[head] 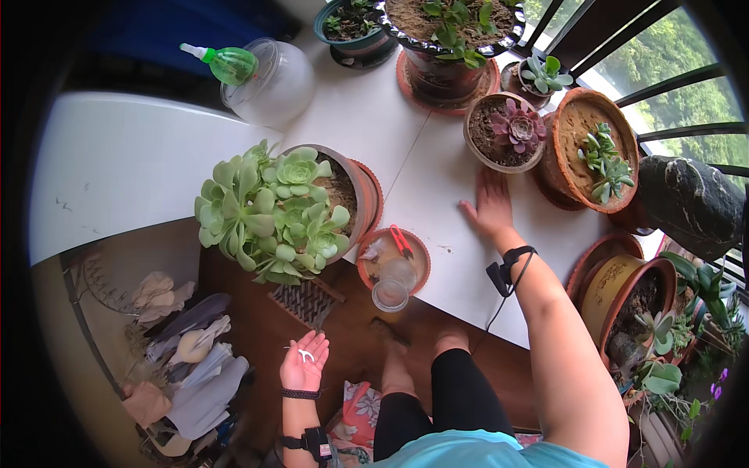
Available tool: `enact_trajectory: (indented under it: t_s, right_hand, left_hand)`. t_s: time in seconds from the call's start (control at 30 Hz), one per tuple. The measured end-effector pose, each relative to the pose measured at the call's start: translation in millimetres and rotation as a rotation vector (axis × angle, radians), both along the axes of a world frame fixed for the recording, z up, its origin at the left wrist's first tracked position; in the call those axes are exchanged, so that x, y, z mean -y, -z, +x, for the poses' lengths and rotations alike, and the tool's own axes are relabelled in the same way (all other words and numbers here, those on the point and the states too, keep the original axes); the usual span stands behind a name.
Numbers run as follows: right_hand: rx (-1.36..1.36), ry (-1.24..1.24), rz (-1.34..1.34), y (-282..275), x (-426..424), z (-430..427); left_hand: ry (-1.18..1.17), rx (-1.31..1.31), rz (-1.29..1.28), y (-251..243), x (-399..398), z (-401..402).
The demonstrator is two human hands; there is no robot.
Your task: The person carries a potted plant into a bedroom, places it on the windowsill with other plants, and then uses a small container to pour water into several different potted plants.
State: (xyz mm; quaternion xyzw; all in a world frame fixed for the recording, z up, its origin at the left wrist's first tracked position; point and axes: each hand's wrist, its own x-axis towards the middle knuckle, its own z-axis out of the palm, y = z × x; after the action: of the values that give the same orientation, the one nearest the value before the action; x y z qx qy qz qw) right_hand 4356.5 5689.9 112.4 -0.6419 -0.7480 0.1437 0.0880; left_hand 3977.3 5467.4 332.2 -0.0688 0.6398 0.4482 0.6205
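Note:
My left hand (304,361) is turned palm up below the table edge. Lying across its palm is a small white floss pick (305,354). My right hand (492,207) rests flat on the white tabletop (404,149), its thumb spread away from the fingers. Its fingertips reach the foot of a pot (478,143) with a purple rosette succulent (521,126); whether they go under the rim or touch it, I cannot tell. Between my hands, a terracotta saucer (427,275) holds red-handled thread snips (402,241), a clear plastic cup (393,292) and a scrap of plastic (373,250).
A large green succulent (275,210) leans over the table edge. A pressure sprayer (275,82) stands at the back left. More pots, including a terracotta pot (597,152), and a dark veined rock (690,202) line the window side. Clothes (199,374) hang at lower left.

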Motion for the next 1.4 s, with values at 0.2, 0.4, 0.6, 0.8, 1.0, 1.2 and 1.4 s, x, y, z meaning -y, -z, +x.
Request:
enact_trajectory:
  t_s: [0.2,0.4,0.6,0.8,1.0,1.2,1.4]
  right_hand:
    - [-0.087,-0.303,0.101,15.6,-65.6,-67.9]
    - [-0.149,-0.945,0.175,17.7,-88.1,-111.9]
    - [-0.223,-1.126,0.113,9.7,-50.3,-87.0]
    - [-0.2,-1.083,0.034,-5.5,-7.2,-60.7]
    - [-0.128,-0.973,0.003,-11.0,34.1,-44.9]
    - [-0.067,-0.822,-0.053,-22.2,85.1,-34.5]
    - [-0.001,-0.648,-0.103,-29.4,174.1,-44.1]
  left_hand:
    - [-0.025,0.014,-0.092,10.5,24.0,6.2]
    - [-0.026,0.048,-0.133,13.8,22.8,18.9]
    - [-0.041,0.053,-0.136,9.3,35.0,17.1]
    - [-0.03,0.055,-0.126,8.7,48.4,13.7]
    - [-0.017,0.063,-0.095,6.4,61.9,8.9]
    - [0.009,0.096,-0.078,9.9,84.0,-1.9]
    - [0.055,0.121,-0.049,15.5,119.5,-22.5]
